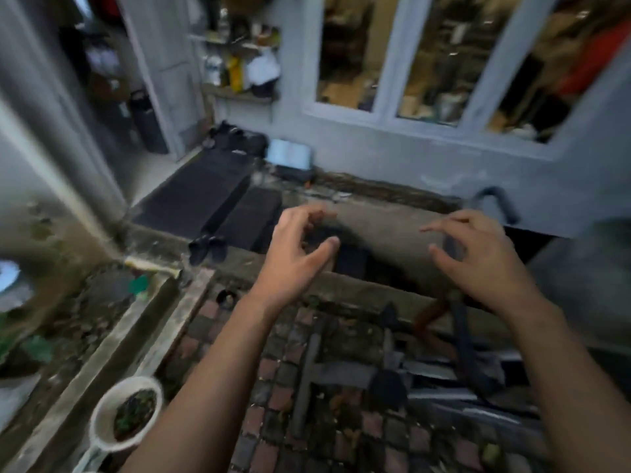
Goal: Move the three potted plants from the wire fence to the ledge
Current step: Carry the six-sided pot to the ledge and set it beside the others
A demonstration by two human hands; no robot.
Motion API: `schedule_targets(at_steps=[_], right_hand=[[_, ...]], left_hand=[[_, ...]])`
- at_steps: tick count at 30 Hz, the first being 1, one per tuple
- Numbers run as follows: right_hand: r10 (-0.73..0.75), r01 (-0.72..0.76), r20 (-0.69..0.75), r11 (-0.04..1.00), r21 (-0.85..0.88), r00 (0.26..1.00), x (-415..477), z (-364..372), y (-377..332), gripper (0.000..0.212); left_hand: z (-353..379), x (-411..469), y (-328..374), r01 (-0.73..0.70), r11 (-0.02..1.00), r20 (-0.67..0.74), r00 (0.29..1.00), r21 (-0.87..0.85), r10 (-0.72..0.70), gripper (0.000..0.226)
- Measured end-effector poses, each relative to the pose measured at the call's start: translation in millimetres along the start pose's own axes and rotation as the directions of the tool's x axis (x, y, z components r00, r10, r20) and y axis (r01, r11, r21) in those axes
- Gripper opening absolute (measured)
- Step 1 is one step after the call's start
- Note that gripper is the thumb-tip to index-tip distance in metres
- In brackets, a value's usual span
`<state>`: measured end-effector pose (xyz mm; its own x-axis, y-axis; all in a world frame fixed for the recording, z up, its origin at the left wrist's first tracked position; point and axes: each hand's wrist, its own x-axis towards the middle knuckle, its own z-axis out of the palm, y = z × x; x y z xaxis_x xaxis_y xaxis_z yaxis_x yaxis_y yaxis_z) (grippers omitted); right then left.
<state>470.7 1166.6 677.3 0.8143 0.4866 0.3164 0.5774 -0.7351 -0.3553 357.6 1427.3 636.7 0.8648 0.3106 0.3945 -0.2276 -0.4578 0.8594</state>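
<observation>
Both my hands are out in front, empty, fingers spread and half curled: left hand [300,247], right hand [478,254]. I count one potted plant [131,413], in a white pot at near left beside a concrete ledge [160,322]. No wire fence shows. I judge I should turn, find a pot, then grip with both palms low.

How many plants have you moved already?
I can see one white pot with a plant sitting on the ledge at lower left. My left hand and right hand are both empty. No fence or other pots show, so I can't count the rest.
</observation>
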Motion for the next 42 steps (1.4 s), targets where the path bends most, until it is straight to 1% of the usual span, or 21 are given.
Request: schedule_targets(at_steps=[3,5,7,9,11,13,15,18,21,23,24,26,28,30,32,33,35,36,38,40,42], right_hand=[[0.254,-0.279,-0.181,0.951,-0.131,0.950,-43.0,-46.0,68.0,0.042],[0.409,-0.439,-0.218,0.891,-0.112,0.886,-74.5,-53.5,100.7,0.053],[0.541,-0.543,-0.115,0.840,0.012,0.833,-103.1,-43.7,121.0,0.063],[0.637,-0.639,0.067,0.756,0.142,0.768,-127.9,-23.1,129.4,0.066],[0.658,-0.676,0.173,0.676,0.292,0.733,-147.2,-2.4,129.8,0.048],[0.670,-0.644,0.150,0.590,0.486,0.727,-159.6,14.0,128.3,0.014],[0.669,-0.596,0.079,0.595,0.539,0.739,-164.6,20.6,129.1,0.008],[0.624,-0.580,0.145,0.581,0.572,0.768,-166.0,12.0,129.9,0.005],[0.628,-0.610,0.178,0.585,0.534,0.758,-176.4,-9.5,141.9,0.016],[0.658,-0.609,0.103,0.612,0.505,0.746,-191.2,-28.8,156.5,0.008],[0.670,-0.607,0.059,0.627,0.489,0.740,-202.0,-39.7,165.3,0.005],[0.693,-0.614,-0.011,0.645,0.456,0.721,-229.1,-63.7,184.3,0.007],[0.725,-0.640,-0.076,0.648,0.413,0.685,-262.1,-88.5,202.6,0.009],[0.761,-0.673,-0.141,0.632,0.384,0.633,-300.5,-112.6,221.1,0.010],[0.796,-0.697,-0.198,0.598,0.396,0.571,-342.6,-139.2,238.4,0.013],[0.811,-0.708,-0.225,0.582,0.400,0.539,-364.6,-153.5,246.1,0.015],[0.829,-0.733,-0.300,0.558,0.389,0.472,-413.7,-183.6,261.1,0.019],[0.834,-0.745,-0.340,0.546,0.384,0.435,-440.7,-198.9,268.4,0.022],[0.835,-0.770,-0.415,0.518,0.372,0.362,-495.7,-229.5,282.5,0.028],[0.829,-0.807,-0.474,0.482,0.340,0.296,-550.5,-263.0,295.2,0.032],[0.824,-0.846,-0.502,0.447,0.292,0.262,-601.8,-294.9,308.6,0.035]], left_hand=[[77.6,16.4,45.1,-0.077,0.994,0.178,0.980,-0.076,0.090,0.034],[128.3,20.4,61.6,-0.153,0.986,0.298,0.940,-0.069,0.167,0.035],[174.8,22.5,72.5,-0.242,0.970,0.418,0.881,-0.008,0.223,0.036],[216.6,20.7,77.7,-0.334,0.942,0.544,0.795,0.024,0.268,0.036],[251.7,14.7,78.1,-0.406,0.914,0.664,0.685,0.007,0.300,0.033],[278.2,10.9,73.1,-0.483,0.875,0.780,0.556,0.024,0.286,0.030],[293.5,14.5,64.8,-0.580,0.811,0.867,0.443,0.081,0.230,0.029],[303.4,30.8,62.2,-0.724,0.686,0.902,0.340,0.070,0.266,0.033],[322.2,42.5,80.1,-0.907,0.415,0.882,0.255,0.076,0.395,0.038],[342.3,44.0,96.5,-0.956,0.282,0.945,0.168,0.087,0.281,0.043],[353.5,43.3,102.6,-0.958,0.280,0.973,0.126,0.069,0.191,0.046],[378.0,37.7,119.1,-0.933,0.360,0.996,0.053,0.021,0.078,0.048],[404.8,25.0,152.0,-0.883,0.464,0.988,-0.002,-0.074,0.154,0.046],[435.4,5.4,196.1,-0.831,0.530,0.944,0.018,-0.169,0.330,0.035],[469.9,-22.6,245.4,-0.765,0.588,0.921,-0.016,-0.262,0.389,0.018],[489.1,-38.8,267.6,-0.724,0.624,0.928,-0.061,-0.295,0.368,0.020],[530.5,-75.4,307.3,-0.706,0.626,0.930,-0.132,-0.331,0.342,0.049],[551.9,-96.9,326.4,-0.709,0.606,0.918,-0.157,-0.361,0.364,0.061],[590.2,-142.2,361.4,-0.628,0.618,0.867,-0.204,-0.473,0.455,0.074],[626.1,-188.2,390.5,-0.521,0.638,0.810,-0.212,-0.567,0.547,0.076],[655.1,-231.2,418.3,-0.455,0.650,0.780,-0.191,-0.608,0.596,0.076]])
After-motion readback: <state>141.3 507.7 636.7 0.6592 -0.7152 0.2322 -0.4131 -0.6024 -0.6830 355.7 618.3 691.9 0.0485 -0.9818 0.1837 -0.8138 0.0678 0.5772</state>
